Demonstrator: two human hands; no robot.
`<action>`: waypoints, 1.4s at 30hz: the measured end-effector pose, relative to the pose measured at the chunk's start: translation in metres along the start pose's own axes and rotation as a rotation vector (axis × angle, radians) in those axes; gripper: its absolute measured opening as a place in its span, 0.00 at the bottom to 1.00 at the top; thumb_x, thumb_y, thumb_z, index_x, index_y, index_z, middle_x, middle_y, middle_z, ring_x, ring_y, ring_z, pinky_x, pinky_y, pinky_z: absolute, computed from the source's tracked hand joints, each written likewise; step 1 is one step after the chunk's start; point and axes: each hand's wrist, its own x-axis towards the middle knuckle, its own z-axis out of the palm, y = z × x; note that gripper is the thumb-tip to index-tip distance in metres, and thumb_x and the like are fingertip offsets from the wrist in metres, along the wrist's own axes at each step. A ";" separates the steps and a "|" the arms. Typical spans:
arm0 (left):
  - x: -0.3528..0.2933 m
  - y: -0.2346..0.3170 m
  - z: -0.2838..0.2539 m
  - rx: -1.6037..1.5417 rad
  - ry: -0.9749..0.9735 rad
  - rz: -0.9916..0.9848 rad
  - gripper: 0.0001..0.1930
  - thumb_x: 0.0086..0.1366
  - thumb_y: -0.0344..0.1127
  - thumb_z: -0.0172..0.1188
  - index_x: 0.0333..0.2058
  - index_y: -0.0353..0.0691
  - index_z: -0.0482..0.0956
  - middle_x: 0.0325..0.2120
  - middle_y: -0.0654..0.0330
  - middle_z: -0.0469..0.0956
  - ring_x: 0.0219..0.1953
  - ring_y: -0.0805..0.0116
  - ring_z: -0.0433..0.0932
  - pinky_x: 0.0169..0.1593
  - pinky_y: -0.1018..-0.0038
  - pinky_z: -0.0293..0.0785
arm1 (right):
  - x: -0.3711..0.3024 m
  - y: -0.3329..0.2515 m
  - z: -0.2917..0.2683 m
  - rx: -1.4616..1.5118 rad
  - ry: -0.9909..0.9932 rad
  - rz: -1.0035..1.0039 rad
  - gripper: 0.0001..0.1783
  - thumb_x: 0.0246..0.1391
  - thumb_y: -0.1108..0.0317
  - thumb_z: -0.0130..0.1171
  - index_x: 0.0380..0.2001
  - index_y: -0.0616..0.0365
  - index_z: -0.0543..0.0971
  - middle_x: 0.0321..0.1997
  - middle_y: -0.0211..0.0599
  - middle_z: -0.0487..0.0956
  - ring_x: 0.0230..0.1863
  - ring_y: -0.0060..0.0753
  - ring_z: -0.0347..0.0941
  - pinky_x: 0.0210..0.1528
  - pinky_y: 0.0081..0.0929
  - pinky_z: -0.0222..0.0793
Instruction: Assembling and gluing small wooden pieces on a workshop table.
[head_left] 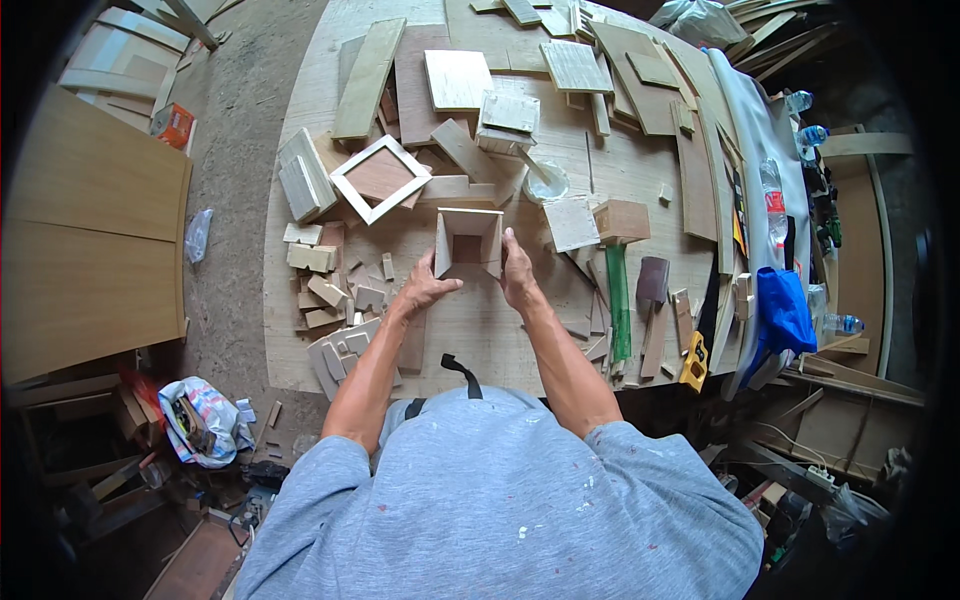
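Note:
Between my two hands stands a small box of pale wood (pixel 468 248), its near side open and its inside brown. My left hand (pixel 428 287) presses on the box's left wall, thumb stretched toward the front. Along the right wall lies my right hand (pixel 517 268), fingers pointing away from me. Beyond the box are stacked wood blocks and an empty pale wooden frame (pixel 351 201), tilted on scrap boards. A tub of white paste or glue (pixel 546 183) with a stick in it sits past my right hand.
Small offcuts (pixel 322 290) heap left of my left arm. Boards and panels (pixel 645 85) cover the far side of the wooden worktable (pixel 560 140). At the right lie a yellow-handled handsaw (pixel 694 362), a green strip (pixel 618 305), a blue bag (pixel 783 310) and plastic bottles (pixel 773 200).

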 end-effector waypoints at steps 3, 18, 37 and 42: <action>0.005 0.005 -0.001 -0.001 0.015 -0.023 0.42 0.45 0.36 0.72 0.61 0.33 0.66 0.50 0.49 0.77 0.52 0.58 0.75 0.58 0.68 0.69 | 0.007 -0.001 0.000 0.004 -0.006 -0.021 0.32 0.69 0.45 0.35 0.56 0.63 0.72 0.55 0.39 0.75 0.52 0.30 0.70 0.54 0.27 0.66; 0.048 -0.005 -0.013 -0.078 0.029 -0.013 0.45 0.45 0.43 0.74 0.62 0.36 0.65 0.52 0.51 0.75 0.53 0.60 0.74 0.56 0.67 0.70 | 0.031 -0.027 0.022 -0.010 0.001 0.025 0.30 0.69 0.45 0.35 0.56 0.56 0.72 0.53 0.34 0.77 0.52 0.30 0.73 0.56 0.33 0.68; 0.059 0.020 -0.014 -0.462 0.027 -0.067 0.31 0.66 0.55 0.55 0.60 0.40 0.66 0.50 0.62 0.74 0.52 0.71 0.71 0.56 0.71 0.67 | 0.049 -0.013 0.009 -0.012 -0.011 0.002 0.34 0.65 0.38 0.37 0.60 0.50 0.72 0.61 0.33 0.72 0.59 0.31 0.65 0.57 0.39 0.58; 0.063 0.021 -0.012 -0.635 -0.006 -0.097 0.33 0.70 0.59 0.48 0.63 0.39 0.63 0.57 0.60 0.71 0.58 0.68 0.68 0.62 0.70 0.63 | 0.048 -0.011 0.007 -0.008 0.061 0.002 0.34 0.68 0.40 0.31 0.54 0.56 0.74 0.55 0.31 0.77 0.56 0.28 0.69 0.59 0.33 0.61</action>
